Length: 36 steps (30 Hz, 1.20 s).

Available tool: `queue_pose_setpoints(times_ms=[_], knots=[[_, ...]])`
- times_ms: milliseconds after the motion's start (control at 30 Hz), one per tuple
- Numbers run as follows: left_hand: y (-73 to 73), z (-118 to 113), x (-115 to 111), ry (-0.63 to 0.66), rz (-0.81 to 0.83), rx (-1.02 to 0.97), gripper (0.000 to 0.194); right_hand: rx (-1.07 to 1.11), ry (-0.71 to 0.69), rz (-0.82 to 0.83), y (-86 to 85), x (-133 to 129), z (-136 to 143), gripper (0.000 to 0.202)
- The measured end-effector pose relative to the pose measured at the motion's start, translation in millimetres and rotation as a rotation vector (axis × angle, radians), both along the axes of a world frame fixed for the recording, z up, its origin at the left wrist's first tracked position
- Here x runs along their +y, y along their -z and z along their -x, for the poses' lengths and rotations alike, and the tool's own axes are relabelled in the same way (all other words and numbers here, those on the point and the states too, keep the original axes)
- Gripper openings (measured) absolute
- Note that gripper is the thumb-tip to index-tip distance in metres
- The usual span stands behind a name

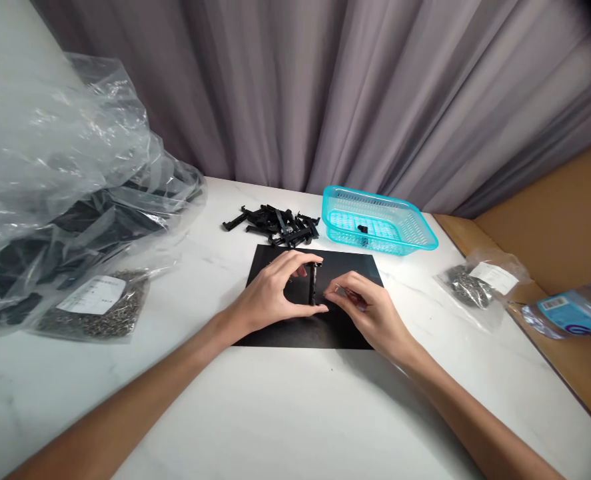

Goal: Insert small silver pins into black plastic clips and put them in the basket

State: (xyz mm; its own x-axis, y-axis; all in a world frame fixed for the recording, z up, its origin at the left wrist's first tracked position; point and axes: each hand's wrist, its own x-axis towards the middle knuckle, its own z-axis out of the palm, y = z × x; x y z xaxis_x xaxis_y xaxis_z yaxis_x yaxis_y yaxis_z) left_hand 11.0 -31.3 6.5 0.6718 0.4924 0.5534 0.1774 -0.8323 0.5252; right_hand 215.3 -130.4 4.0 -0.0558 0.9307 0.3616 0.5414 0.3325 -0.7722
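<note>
My left hand [278, 290] grips a narrow black plastic part [313, 283] by its two ends, thumb below and index finger above. The part stands lengthwise over a black mat [300, 333]. Just right of it, my right hand [362, 300] is closed in a pinch, its fingertips close to the part but apart from it. A tiny metallic piece [338, 287] shows at those fingertips, too small to name.
A pile of similar black parts [285, 227] lies behind the mat, beside a turquoise basket [415, 233] holding a black piece. Bags of small metal pieces lie left [120, 313] and right [468, 287]. Large clear plastic bags [75, 153] fill the left; a blue-labelled packet [570, 310] lies right.
</note>
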Motion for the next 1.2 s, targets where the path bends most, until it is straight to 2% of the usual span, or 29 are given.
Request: queue_pose_setpoints(times_ms=[233, 567, 900, 1000, 1200], knots=[[-1.4, 0.5, 0.6, 0.009, -0.061, 0.002, 0.064, -0.013, -0.010, -0.023, -4.3, -6.2, 6.2, 0.015], [-6.8, 1.9, 0.3, -0.005, -0.077, 0.032, 0.060, -0.141, -0.014, -0.060, -3.3, -10.6, 10.9, 0.015], [-6.7, 1.5, -1.0, 0.045, -0.144, 0.057, 0.057, -0.335, -0.121, -0.117, -5.0, -8.6, 5.4, 0.023], [-4.5, 1.6, -1.6, 0.057, -0.144, 0.067, 0.057, -0.297, -0.137, -0.067, -7.9, -7.3, 3.0, 0.020], [-3.5, 2.0, -2.9, 0.035, -0.098, 0.086, 0.060, -0.058, -0.117, 0.089, -13.3, -4.3, 2.9, 0.016]])
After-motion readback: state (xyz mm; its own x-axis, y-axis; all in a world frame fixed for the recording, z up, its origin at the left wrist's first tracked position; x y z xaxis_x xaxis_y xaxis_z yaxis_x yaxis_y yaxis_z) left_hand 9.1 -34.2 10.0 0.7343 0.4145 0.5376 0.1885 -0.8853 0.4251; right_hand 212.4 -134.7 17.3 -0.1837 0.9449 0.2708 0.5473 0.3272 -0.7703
